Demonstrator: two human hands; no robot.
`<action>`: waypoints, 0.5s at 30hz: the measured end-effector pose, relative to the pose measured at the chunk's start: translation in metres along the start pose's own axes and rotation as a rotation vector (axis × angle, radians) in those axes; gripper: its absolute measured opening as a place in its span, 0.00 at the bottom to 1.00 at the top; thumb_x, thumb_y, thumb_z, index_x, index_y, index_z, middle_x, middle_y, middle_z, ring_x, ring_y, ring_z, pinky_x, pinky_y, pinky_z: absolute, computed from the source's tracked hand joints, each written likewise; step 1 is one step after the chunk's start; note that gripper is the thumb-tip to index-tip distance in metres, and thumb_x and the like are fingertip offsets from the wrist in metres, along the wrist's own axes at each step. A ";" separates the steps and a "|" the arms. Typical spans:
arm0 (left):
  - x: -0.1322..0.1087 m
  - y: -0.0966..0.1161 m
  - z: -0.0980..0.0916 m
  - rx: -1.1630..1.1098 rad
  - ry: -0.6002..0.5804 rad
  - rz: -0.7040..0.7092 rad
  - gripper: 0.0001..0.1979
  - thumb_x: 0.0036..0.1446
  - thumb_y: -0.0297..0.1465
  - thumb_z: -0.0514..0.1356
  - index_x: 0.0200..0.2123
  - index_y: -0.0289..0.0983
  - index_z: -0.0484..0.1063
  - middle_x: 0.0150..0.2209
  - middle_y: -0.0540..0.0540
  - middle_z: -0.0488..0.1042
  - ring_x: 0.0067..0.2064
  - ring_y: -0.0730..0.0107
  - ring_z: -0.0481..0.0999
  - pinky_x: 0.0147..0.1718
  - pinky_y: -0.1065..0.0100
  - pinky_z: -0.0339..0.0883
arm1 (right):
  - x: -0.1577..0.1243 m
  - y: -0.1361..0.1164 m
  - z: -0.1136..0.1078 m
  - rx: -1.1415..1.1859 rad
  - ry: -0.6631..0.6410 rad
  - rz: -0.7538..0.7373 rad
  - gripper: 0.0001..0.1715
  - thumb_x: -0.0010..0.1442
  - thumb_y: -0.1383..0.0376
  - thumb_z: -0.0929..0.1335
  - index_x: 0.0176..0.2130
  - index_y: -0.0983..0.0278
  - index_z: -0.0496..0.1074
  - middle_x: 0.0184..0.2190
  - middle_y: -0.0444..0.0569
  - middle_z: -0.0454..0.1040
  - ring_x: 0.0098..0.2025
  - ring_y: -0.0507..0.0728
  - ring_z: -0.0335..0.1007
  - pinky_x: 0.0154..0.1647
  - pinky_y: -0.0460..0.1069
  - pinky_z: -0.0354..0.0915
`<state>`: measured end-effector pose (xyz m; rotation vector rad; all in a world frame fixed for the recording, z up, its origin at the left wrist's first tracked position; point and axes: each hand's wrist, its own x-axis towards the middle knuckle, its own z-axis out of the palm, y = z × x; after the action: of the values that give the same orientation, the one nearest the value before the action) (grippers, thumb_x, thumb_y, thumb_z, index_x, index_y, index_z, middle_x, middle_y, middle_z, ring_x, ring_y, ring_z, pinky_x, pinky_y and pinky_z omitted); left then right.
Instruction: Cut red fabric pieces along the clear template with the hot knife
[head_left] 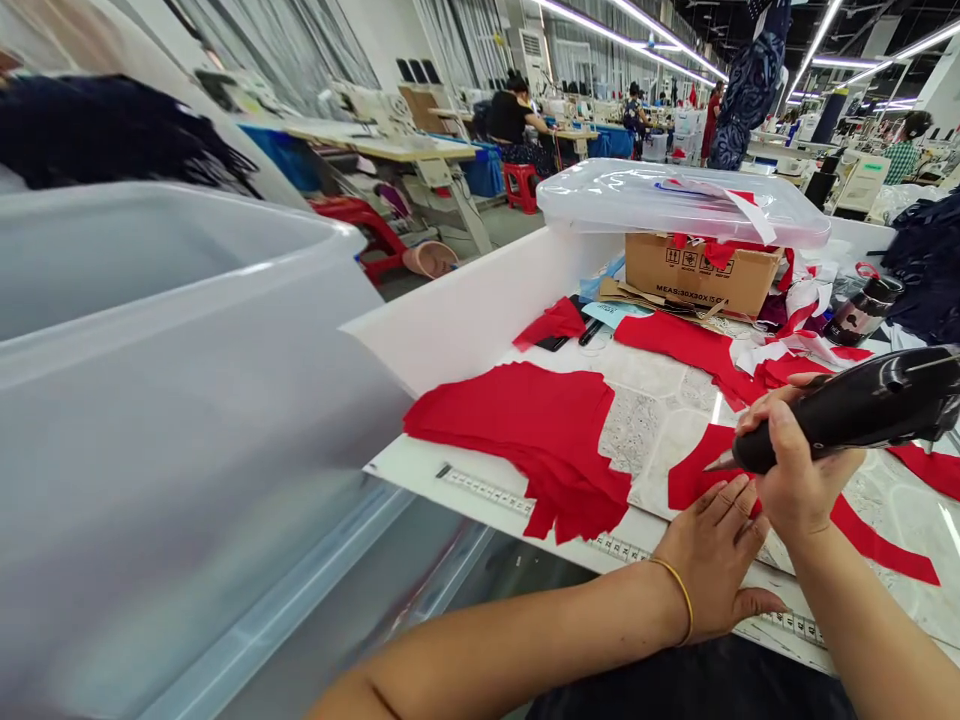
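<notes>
A translucent bin (247,440) looms at left, beside a marble-patterned surface (637,430) with a numbered measuring tape (487,492) along its edge. Sewing machines (386,112) line the room beyond. A cardboard box (694,272) reads "MEAS:30X30X15CM". The right hand's (802,475) grip wraps a pointed black tool (870,405), tip at a red fabric piece (691,478) on the surface; the left hand (716,560), grip spread flat, rests fingers on it.

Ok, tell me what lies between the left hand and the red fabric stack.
The head view shows measuring tape and pale tabletop between the left hand and the red fabric stack.
</notes>
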<state>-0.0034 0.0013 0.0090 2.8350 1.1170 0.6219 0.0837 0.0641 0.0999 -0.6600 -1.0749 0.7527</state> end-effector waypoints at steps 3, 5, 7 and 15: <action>0.000 0.002 0.003 -0.031 0.022 -0.032 0.40 0.67 0.58 0.51 0.62 0.28 0.67 0.63 0.30 0.69 0.66 0.45 0.67 0.65 0.51 0.61 | -0.007 0.005 0.014 0.030 -0.051 -0.002 0.12 0.57 0.64 0.72 0.41 0.60 0.68 0.23 0.36 0.71 0.21 0.50 0.69 0.24 0.47 0.69; 0.000 0.003 0.003 -0.058 0.038 -0.045 0.38 0.67 0.57 0.52 0.63 0.30 0.66 0.64 0.32 0.69 0.65 0.46 0.68 0.64 0.51 0.63 | -0.009 0.008 0.019 0.036 -0.065 -0.004 0.12 0.57 0.66 0.72 0.41 0.61 0.68 0.22 0.36 0.71 0.21 0.50 0.68 0.24 0.47 0.68; 0.000 0.004 0.002 -0.082 0.045 -0.055 0.37 0.68 0.55 0.54 0.64 0.31 0.65 0.65 0.33 0.67 0.66 0.47 0.67 0.64 0.52 0.63 | -0.011 0.010 0.023 0.037 -0.058 0.007 0.12 0.57 0.66 0.72 0.42 0.61 0.68 0.22 0.36 0.71 0.21 0.50 0.68 0.25 0.47 0.68; 0.002 0.005 -0.004 -0.142 -0.031 -0.082 0.36 0.67 0.53 0.58 0.65 0.31 0.64 0.67 0.33 0.65 0.69 0.47 0.63 0.68 0.50 0.58 | -0.014 0.012 0.024 0.056 -0.055 0.025 0.13 0.57 0.65 0.72 0.42 0.60 0.69 0.22 0.36 0.72 0.21 0.50 0.68 0.25 0.47 0.68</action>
<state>-0.0006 -0.0015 0.0140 2.6570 1.1291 0.6232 0.0543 0.0624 0.0908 -0.6089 -1.0939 0.8241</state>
